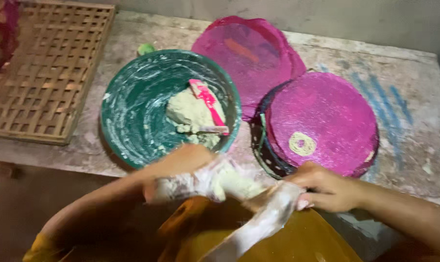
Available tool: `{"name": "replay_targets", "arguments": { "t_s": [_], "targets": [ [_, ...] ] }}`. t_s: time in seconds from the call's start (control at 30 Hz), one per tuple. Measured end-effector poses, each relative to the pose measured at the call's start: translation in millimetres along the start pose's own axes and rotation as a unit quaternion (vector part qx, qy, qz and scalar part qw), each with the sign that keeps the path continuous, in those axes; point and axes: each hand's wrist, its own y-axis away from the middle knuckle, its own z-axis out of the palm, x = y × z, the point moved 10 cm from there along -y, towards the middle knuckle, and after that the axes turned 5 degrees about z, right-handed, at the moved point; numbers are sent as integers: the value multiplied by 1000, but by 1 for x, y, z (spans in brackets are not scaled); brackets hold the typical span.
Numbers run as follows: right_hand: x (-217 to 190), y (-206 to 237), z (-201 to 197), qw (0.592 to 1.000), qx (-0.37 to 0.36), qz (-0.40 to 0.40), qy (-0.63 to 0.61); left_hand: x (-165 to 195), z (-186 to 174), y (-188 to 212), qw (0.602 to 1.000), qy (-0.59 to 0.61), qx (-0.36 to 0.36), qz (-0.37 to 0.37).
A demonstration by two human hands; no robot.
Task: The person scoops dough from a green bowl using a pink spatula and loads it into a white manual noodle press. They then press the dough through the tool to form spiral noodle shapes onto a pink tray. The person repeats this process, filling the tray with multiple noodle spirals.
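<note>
My left hand (pixel 191 183), smeared with pale dough, grips a lump of dough (pixel 237 183) at the mouth of a white flour-coated bag (pixel 259 221). My right hand (pixel 327 188) pinches the bag's upper edge from the right. Both hands hover at the table's near edge, above my yellow garment (pixel 297 242). Just beyond them stands a green bowl (pixel 132 111) holding more pale dough (pixel 191 114), with a pink spatula (pixel 208 99) stuck in it. To the right lies a round pink mesh mat (pixel 327 111) carrying one small dough spiral (pixel 302 143).
A second pink mesh mat (pixel 249 53) lies behind, partly under the first. A woven bamboo lattice tray (pixel 45 73) rests at the table's left. The worn stone tabletop (pixel 409 121) has blue streaks on the right. A wall runs along the back.
</note>
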Motion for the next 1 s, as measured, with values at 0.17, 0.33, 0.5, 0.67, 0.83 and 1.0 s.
{"name": "replay_targets", "arguments": {
  "t_s": [0.17,0.33,0.5,0.67,0.83,1.0],
  "targets": [
    [-18,-38,-44,825,133,-80,544,-103,-36,68,835,538,100,44],
    [-28,-112,-61,558,130,-214,791,-76,-5,52,583,806,27,100],
    [-3,-162,-88,701,302,-63,643,-127,-8,59,641,714,269,84],
    [190,-217,-5,780,-4,226,583,-179,-30,123,778,328,527,-96],
    [259,-231,11,819,5,266,509,-163,-41,137,722,299,624,-23],
    [282,-228,10,791,-83,331,508,-173,-35,140,684,353,637,-36]
  ]
}}
